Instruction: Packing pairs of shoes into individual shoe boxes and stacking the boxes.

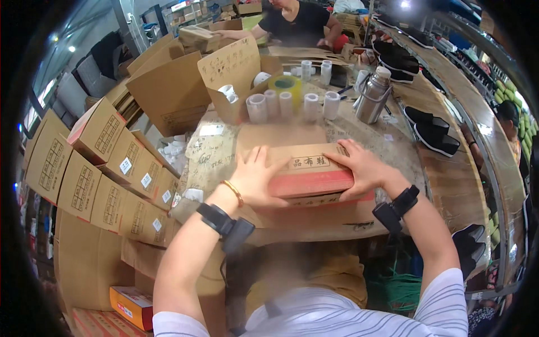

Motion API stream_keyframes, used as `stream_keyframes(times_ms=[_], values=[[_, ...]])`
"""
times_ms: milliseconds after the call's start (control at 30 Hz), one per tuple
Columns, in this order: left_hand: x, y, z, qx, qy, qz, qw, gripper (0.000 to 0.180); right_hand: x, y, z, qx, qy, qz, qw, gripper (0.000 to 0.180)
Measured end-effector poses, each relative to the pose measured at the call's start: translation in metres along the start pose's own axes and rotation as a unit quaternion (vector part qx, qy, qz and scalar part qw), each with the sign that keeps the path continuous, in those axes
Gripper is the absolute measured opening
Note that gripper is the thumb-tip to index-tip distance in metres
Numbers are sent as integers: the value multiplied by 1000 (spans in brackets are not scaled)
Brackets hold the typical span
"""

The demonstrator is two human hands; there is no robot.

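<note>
A brown and red cardboard shoe box (pixel 311 184) lies on the worktable in front of me, with dark printing on its top. My left hand (pixel 255 177) grips its left end, fingers spread over the top and thumb along the near side. At the right end my right hand (pixel 362 167) holds the box the same way, thumb toward the near face. Brown cardboard and a red edge show just under the box; I cannot tell whether that is its base or a second box. Behind it lies a flat brown cardboard piece (pixel 281 136).
White label rolls (pixel 257 108), yellowish tape (pixel 285 84) and a steel flask (pixel 373 96) stand at the back. Open cartons (pixel 168 95) and stacked boxes (pixel 77 185) line the left. Black shoes (pixel 431 132) sit on a bench at right. Another person (pixel 295 25) works beyond the table.
</note>
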State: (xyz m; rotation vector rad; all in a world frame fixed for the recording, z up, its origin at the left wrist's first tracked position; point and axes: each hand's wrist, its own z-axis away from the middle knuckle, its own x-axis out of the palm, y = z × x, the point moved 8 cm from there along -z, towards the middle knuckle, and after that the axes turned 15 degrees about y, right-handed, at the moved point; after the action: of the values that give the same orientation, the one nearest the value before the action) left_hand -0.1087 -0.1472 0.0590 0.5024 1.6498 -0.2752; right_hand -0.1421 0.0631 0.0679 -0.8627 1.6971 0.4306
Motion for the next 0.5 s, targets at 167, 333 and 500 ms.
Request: stream_keyframes(times_ms=[167,333,500], values=[[-9,-7,28,-35,317,111,941,79,7,13,40,37,257,-66,964,74],[91,-31,93,-347,222,737,536,86,80,54,126,330,355,-568,665,59],[81,3,187,-204,188,611,741,74,82,-5,111,302,125,-722,609,60]])
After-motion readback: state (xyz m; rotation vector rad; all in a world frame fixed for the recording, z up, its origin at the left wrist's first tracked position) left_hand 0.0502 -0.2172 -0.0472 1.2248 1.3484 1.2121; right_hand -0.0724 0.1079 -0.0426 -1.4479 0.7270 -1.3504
